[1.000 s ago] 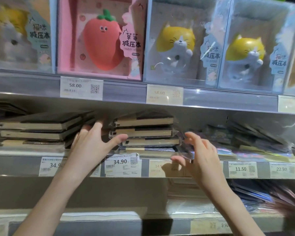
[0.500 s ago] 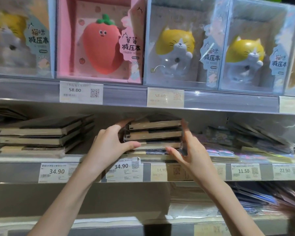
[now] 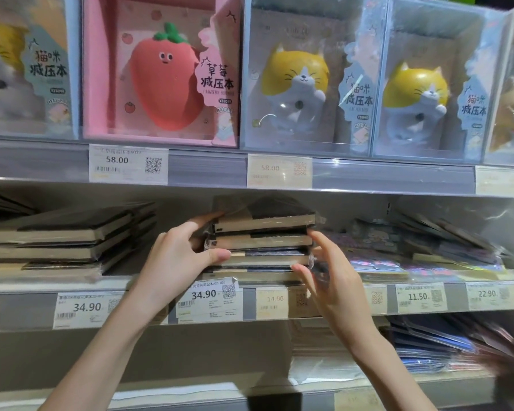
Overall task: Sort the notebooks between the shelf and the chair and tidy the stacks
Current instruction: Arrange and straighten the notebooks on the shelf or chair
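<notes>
A stack of shrink-wrapped dark-covered notebooks (image 3: 264, 241) sits in the middle of the middle shelf (image 3: 27, 310). My left hand (image 3: 178, 256) grips its left front corner, thumb across the front edges and fingers along the left side. My right hand (image 3: 336, 280) touches the stack's right side with straight fingertips, its thumb low at the front. The stack's upper books sit slightly offset from the lower ones.
A wider stack of similar notebooks (image 3: 57, 241) lies to the left, with a gap between the stacks. Thin colourful notebooks (image 3: 398, 253) are spread out on the right. Boxed squishy-toy notebooks (image 3: 161, 75) fill the shelf above. More wrapped notebooks (image 3: 428, 342) lie on the shelf below.
Both hands closed in from in front of the shelf onto the sides of the middle stack. The stack has shifted a little to the right and its books are more in line.
</notes>
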Motion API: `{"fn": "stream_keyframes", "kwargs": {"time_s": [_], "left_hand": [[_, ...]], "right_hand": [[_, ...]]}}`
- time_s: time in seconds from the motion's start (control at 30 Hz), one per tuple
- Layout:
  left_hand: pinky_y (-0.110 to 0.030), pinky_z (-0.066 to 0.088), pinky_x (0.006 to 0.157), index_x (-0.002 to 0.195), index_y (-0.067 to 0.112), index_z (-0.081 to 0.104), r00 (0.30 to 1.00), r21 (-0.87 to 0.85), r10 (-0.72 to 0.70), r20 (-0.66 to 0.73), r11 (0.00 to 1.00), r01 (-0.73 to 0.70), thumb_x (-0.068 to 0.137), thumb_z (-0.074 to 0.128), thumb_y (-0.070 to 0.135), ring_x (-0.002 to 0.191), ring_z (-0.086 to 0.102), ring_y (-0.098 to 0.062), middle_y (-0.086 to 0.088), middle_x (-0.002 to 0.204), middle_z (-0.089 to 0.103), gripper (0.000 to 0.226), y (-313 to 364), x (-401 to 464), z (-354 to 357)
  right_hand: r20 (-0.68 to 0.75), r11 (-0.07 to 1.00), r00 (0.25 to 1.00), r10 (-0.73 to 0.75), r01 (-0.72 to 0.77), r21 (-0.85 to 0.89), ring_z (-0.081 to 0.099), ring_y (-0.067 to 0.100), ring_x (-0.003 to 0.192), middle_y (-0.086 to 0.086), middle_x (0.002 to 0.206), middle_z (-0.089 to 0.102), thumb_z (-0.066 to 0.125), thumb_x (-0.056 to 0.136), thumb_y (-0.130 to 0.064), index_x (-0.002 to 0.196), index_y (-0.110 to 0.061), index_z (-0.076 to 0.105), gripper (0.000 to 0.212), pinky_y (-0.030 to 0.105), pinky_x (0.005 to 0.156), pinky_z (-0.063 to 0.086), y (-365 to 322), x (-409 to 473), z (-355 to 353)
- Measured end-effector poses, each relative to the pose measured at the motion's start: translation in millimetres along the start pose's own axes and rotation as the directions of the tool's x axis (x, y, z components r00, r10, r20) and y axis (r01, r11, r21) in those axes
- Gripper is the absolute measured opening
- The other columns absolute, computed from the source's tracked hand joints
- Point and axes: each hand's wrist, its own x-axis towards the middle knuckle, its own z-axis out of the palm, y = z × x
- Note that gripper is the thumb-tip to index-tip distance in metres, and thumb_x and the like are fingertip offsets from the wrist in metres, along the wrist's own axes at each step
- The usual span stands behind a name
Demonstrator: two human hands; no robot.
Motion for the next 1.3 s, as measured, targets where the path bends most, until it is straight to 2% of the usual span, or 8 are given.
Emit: {"fn": "stream_keyframes", "kwargs": {"time_s": [0.3, 0.4, 0.5, 0.67, 0.77, 0.97, 1.1, 1.3], "left_hand": [[-0.011, 0.028, 0.040, 0.116, 0.036, 0.058, 0.995, 0.045, -0.075, 0.064, 0.996, 0.073, 0.071, 0.068, 0.052, 0.044, 0.044, 0.000, 0.014, 0.056, 0.052, 0.049, -6.8, 8.7, -5.9], [-0.012, 0.028, 0.038, 0.094, 0.038, 0.059, 0.998, 0.027, -0.052, 0.044, 0.998, 0.051, 0.063, 0.060, 0.065, 0.040, 0.044, -0.001, 0.011, 0.049, 0.052, 0.041, -4.4, 4.4, -5.5], [-0.009, 0.031, 0.037, 0.074, 0.037, 0.052, 1.000, -0.041, -0.018, -0.001, 0.999, 0.017, 0.072, 0.066, 0.050, 0.039, 0.046, 0.008, 0.023, 0.037, 0.048, 0.019, -2.1, 5.5, -3.7], [-0.010, 0.042, 0.062, 0.102, 0.049, 0.053, 0.998, -0.065, 0.043, 0.043, 0.997, -0.040, 0.083, 0.064, 0.033, 0.070, 0.062, -0.001, 0.026, 0.082, 0.063, 0.028, -9.8, 11.1, -5.2], [-0.021, 0.041, 0.072, 0.106, 0.051, 0.051, 0.998, -0.076, 0.021, 0.063, 0.997, -0.016, 0.087, 0.060, 0.029, 0.086, 0.059, -0.006, 0.024, 0.092, 0.061, 0.030, -15.9, 12.9, -4.9], [-0.010, 0.034, 0.046, 0.113, 0.042, 0.051, 0.998, -0.007, 0.066, -0.014, 0.998, -0.066, 0.090, 0.057, 0.026, 0.049, 0.046, 0.000, 0.008, 0.059, 0.052, 0.028, -13.3, 4.6, -0.7], [-0.021, 0.024, 0.047, 0.118, 0.034, 0.052, 0.999, 0.028, 0.025, -0.038, 0.999, -0.024, 0.090, 0.056, 0.032, 0.055, 0.034, -0.007, 0.004, 0.053, 0.036, 0.028, -14.4, 2.1, 2.0], [-0.034, 0.044, 0.062, 0.128, 0.037, 0.042, 1.000, 0.127, 0.010, -0.003, 0.992, -0.010, 0.089, 0.046, 0.045, 0.059, 0.053, -0.021, -0.012, 0.070, 0.064, 0.040, -15.2, 0.0, 2.6]], "right_hand": [[0.023, 0.975, 0.990, 0.140, -0.141, 0.170, 0.061, 0.015, 0.093, -0.004, 0.109, 0.055, 0.058, 0.076, -0.060, 0.133, -0.041, 0.021, 0.071, 0.040, 0.078, 0.055, 6.2, 5.6, -3.3], [0.051, 0.980, 0.991, 0.124, -0.131, 0.152, 0.049, 0.007, 0.109, -0.005, 0.128, 0.039, 0.059, 0.072, -0.057, 0.141, -0.032, 0.016, 0.085, 0.033, 0.088, 0.051, 2.1, 10.8, -6.3], [0.105, 0.984, 0.986, 0.130, -0.141, 0.112, 0.043, 0.004, 0.112, -0.001, 0.135, 0.040, 0.055, 0.070, -0.059, 0.143, -0.035, 0.008, 0.090, 0.027, 0.089, 0.042, -3.3, 19.5, -5.6], [0.158, 0.980, 0.979, 0.128, -0.150, 0.132, 0.044, 0.017, 0.128, -0.007, 0.142, 0.042, 0.054, 0.071, -0.056, 0.146, -0.029, 0.017, 0.088, 0.029, 0.096, 0.040, -2.0, 23.1, -2.8], [0.157, 0.986, 0.981, 0.116, -0.133, 0.104, 0.046, 0.020, 0.125, -0.013, 0.136, 0.043, 0.054, 0.075, -0.050, 0.145, -0.024, 0.023, 0.081, 0.027, 0.095, 0.039, -4.9, 21.2, -0.2], [0.008, 0.998, 1.000, 0.016, -0.017, 0.062, 0.050, 0.018, 0.105, 0.008, 0.114, 0.065, 0.058, 0.082, -0.043, 0.141, -0.011, 0.034, 0.071, 0.014, 0.079, 0.040, -1.9, 15.4, 6.4], [-0.048, 1.000, 0.999, -0.007, 0.008, 0.020, 0.058, 0.022, 0.095, 0.014, 0.108, 0.068, 0.056, 0.081, -0.041, 0.140, -0.005, 0.035, 0.072, 0.024, 0.073, 0.050, -1.9, 13.4, 11.8], [-0.051, 0.996, 0.999, -0.006, 0.002, -0.084, 0.044, 0.004, 0.058, -0.009, 0.075, 0.056, 0.047, 0.086, -0.047, 0.145, -0.018, 0.018, 0.072, 0.017, 0.057, 0.037, -1.8, 9.7, 16.9]]}}
